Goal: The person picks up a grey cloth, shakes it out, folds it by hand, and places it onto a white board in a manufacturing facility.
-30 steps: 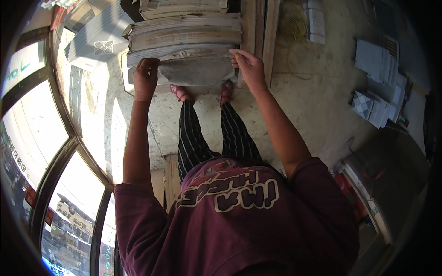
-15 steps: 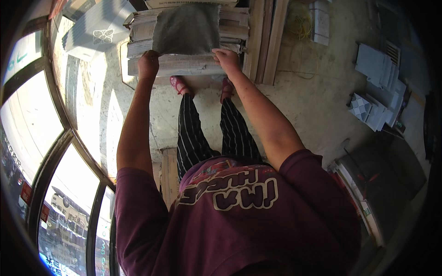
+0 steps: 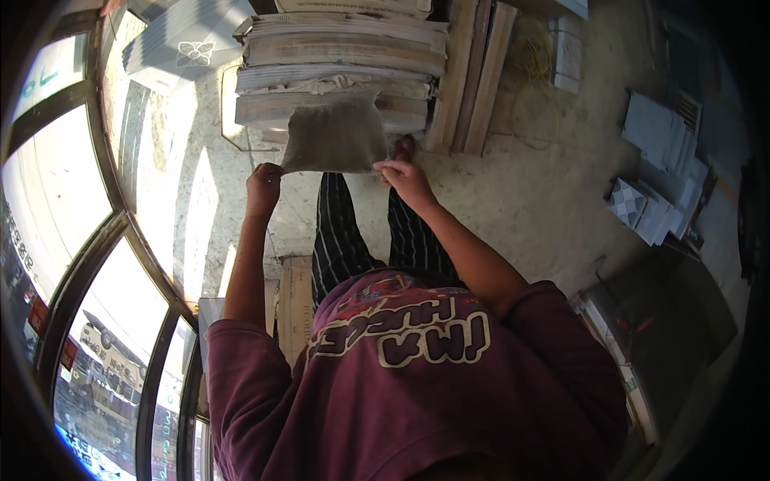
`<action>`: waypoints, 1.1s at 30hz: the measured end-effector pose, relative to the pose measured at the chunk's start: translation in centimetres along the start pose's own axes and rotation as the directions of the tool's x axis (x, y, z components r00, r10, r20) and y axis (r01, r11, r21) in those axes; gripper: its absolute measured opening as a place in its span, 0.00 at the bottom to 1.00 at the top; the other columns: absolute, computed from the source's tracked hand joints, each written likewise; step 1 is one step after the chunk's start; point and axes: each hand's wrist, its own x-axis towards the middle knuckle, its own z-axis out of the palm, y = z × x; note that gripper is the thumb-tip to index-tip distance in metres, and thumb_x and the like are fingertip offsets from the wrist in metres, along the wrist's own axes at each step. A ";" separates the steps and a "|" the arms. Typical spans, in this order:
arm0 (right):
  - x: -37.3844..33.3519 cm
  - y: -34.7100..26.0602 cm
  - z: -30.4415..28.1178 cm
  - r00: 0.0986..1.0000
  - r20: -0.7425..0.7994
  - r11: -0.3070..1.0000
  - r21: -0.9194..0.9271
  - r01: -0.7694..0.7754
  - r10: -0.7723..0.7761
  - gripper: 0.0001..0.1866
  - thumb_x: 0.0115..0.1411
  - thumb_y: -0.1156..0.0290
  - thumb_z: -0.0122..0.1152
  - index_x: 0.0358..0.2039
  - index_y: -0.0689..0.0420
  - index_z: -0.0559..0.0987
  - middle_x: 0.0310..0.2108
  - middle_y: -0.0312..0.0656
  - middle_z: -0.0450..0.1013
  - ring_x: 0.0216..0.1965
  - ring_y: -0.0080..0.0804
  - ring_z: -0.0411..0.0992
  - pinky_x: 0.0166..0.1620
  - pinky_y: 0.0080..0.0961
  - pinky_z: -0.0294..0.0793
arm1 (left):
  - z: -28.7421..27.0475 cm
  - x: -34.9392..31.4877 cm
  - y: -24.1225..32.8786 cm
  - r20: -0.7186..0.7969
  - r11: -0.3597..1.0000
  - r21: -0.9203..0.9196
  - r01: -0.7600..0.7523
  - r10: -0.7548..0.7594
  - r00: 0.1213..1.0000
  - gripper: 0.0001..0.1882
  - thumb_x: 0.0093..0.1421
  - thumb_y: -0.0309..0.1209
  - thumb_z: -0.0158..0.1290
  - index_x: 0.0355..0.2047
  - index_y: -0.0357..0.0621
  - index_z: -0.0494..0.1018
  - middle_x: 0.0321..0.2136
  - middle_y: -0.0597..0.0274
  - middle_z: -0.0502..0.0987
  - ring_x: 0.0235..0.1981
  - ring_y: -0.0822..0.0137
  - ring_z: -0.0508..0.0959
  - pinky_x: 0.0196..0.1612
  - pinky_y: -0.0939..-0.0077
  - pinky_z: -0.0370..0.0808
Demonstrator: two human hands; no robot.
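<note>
A grey-brown cloth (image 3: pixel 335 135) hangs stretched between my two hands, above my legs and just in front of the stacked boxes (image 3: pixel 341 53). My left hand (image 3: pixel 264 186) pinches its near left corner, fingers closed. At the near right corner, the fingers of my right hand (image 3: pixel 405 181) are closed on the same cloth. The cloth's far edge overlaps the lowest box of the stack in view, and I cannot tell whether it touches it. One red shoe (image 3: pixel 404 147) shows beyond my right hand; the other is hidden behind the cloth.
Long upright boards or flat cartons (image 3: pixel 470 76) stand right of the stack. A grey box with a flower mark (image 3: pixel 192 54) is at the far left. Tile samples (image 3: pixel 658 160) lean at right, near a dark covered piece (image 3: pixel 666 293). Glazed door frames (image 3: pixel 120 232) line the left.
Both hands have drawn the cloth back toward me, off the top of the boxes. The stack it covered now shows. My view has shifted slightly.
</note>
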 end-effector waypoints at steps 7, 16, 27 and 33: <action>1.5 -8.2 2.8 0.981 -0.043 0.977 0.097 0.191 -0.188 0.11 0.60 0.73 0.51 0.41 0.62 0.76 0.27 0.33 0.72 0.29 0.16 0.69 0.35 0.14 0.69 | -6.6 4.6 4.4 -0.155 0.994 -0.031 -0.102 0.096 0.983 0.04 0.52 0.19 0.49 0.28 0.39 0.73 0.27 0.55 0.75 0.27 0.62 0.77 0.31 0.73 0.74; 8.0 -13.7 6.6 0.893 -0.073 0.896 -0.025 0.443 -0.444 0.12 0.62 0.73 0.49 0.44 0.60 0.76 0.39 0.36 0.73 0.36 0.18 0.70 0.39 0.16 0.72 | -12.9 14.1 5.8 -0.392 0.965 0.121 -0.234 0.263 0.881 0.06 0.53 0.21 0.49 0.30 0.41 0.74 0.29 0.57 0.77 0.29 0.64 0.78 0.32 0.75 0.76; 15.4 -7.4 10.6 0.987 -0.012 0.981 -0.112 0.158 -0.160 0.14 0.59 0.68 0.50 0.42 0.56 0.77 0.27 0.35 0.72 0.27 0.20 0.70 0.32 0.18 0.72 | -9.7 15.3 -5.2 -0.327 0.970 0.230 -0.074 0.149 0.933 0.06 0.53 0.24 0.49 0.30 0.43 0.75 0.28 0.56 0.77 0.30 0.59 0.78 0.35 0.71 0.73; 11.5 -0.5 11.7 0.990 0.078 0.915 -0.379 0.138 -0.117 0.13 0.56 0.69 0.48 0.37 0.59 0.79 0.27 0.42 0.77 0.25 0.27 0.74 0.33 0.23 0.72 | -5.5 5.8 -9.8 -0.135 0.975 0.211 0.073 -0.045 0.990 0.06 0.52 0.25 0.46 0.25 0.40 0.74 0.27 0.47 0.75 0.31 0.48 0.75 0.36 0.62 0.72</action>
